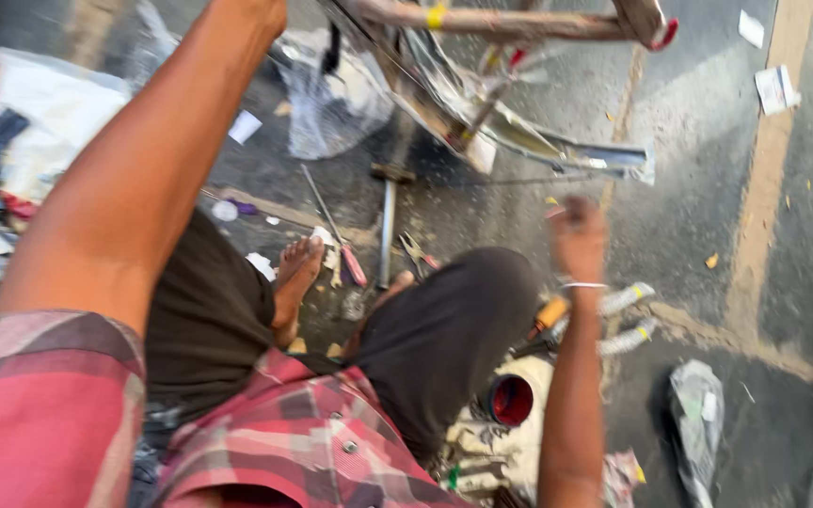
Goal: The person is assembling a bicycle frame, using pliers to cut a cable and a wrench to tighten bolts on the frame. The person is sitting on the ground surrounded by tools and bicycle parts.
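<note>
Here, right hand (578,235) clenched, blurred, near metal frame (557,150); left hand out of view.

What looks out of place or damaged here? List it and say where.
The metal frame piece at top centre looks bent and hangs askew. Tools lie loose on the ground: a hammer and a red-handled screwdriver by the bare foot. Paper scraps litter the pavement. The right hand is blurred.
</note>
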